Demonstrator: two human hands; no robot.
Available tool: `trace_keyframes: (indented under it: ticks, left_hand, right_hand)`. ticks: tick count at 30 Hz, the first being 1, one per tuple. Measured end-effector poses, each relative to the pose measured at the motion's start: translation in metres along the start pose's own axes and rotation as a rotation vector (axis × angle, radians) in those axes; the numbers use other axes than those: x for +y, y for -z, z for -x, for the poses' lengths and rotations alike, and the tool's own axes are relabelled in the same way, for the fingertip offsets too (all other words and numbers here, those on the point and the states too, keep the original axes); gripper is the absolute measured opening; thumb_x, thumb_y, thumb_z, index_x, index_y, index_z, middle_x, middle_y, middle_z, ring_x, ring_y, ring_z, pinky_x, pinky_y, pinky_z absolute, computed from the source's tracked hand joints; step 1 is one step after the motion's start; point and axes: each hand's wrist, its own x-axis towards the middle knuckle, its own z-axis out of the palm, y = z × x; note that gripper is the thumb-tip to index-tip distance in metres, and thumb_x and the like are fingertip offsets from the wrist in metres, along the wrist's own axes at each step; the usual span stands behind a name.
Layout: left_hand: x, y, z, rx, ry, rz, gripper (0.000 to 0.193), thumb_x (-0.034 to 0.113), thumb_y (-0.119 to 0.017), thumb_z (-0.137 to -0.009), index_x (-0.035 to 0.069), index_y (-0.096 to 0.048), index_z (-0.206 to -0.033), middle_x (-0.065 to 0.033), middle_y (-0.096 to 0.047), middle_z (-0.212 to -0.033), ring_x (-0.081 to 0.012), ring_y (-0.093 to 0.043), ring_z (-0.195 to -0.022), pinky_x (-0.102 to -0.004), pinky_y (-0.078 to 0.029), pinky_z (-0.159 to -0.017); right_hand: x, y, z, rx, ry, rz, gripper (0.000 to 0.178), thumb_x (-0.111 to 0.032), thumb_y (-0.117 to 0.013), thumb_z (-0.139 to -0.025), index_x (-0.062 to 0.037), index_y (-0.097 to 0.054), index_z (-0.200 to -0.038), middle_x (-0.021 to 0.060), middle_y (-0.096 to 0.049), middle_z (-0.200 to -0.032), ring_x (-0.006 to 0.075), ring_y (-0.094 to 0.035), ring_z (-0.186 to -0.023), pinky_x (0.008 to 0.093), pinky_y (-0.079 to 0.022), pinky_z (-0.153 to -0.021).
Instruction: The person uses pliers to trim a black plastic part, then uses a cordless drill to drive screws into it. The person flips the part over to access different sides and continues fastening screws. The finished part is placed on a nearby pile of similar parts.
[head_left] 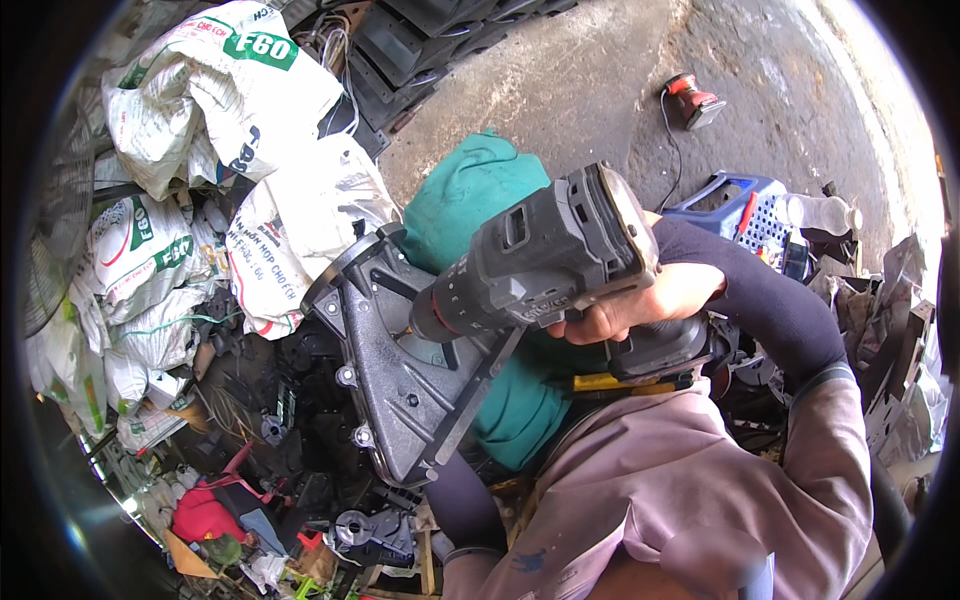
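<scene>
My right hand (pixel 640 305) is wrapped round the handle of a black-and-grey cordless drill (pixel 550 240). The drill lies tilted, its chuck pointing down and left at a black, ribbed, roughly triangular casting (pixel 400 370) with bolts along its edges. Whether the tip touches the casting is hard to make out. In a dark sleeve, my left forearm (pixel 465 500) reaches up behind the lower end of the casting, which hides the left hand. Green cloth (pixel 480 195) covers my legs under the drill and the casting.
White woven sacks (pixel 220 90) are piled at the left, above scrap and metal parts (pixel 370 535). Stacked black parts (pixel 420 40) stand at the back. A red corded power tool (pixel 695 100) lies on the concrete floor, beyond a blue perforated plastic crate or stool (pixel 730 205).
</scene>
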Motion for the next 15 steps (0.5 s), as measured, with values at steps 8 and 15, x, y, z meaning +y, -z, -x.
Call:
trace_keyframes:
  ticks: [8, 15]
  left_hand:
    - [-0.003, 0.0, -0.004, -0.017, -0.005, 0.007, 0.04, 0.001, -0.052, -0.089, -0.002, -0.048, -0.129, -0.0165, -0.064, -0.111, -0.0228, -0.067, -0.093, -0.0326, -0.056, -0.08]
    - [-0.004, 0.0, -0.007, -0.045, -0.012, 0.033, 0.04, 0.001, -0.052, -0.089, -0.001, -0.048, -0.129, -0.0163, -0.064, -0.11, -0.0226, -0.067, -0.093, -0.0324, -0.056, -0.079]
  right_hand:
    - [-0.011, 0.005, -0.002, -0.018, -0.162, -0.006, 0.022, -0.01, -0.068, -0.08, -0.0011, -0.063, -0.099, 0.0028, -0.062, -0.072, 0.0096, -0.057, -0.06, 0.0262, -0.048, -0.054]
    - [-0.018, 0.003, -0.003, 0.039, -0.176, 0.014, 0.019, -0.017, -0.068, -0.076, -0.0034, -0.065, -0.089, 0.0024, -0.058, -0.063, 0.0108, -0.055, -0.058, 0.0275, -0.044, -0.055]
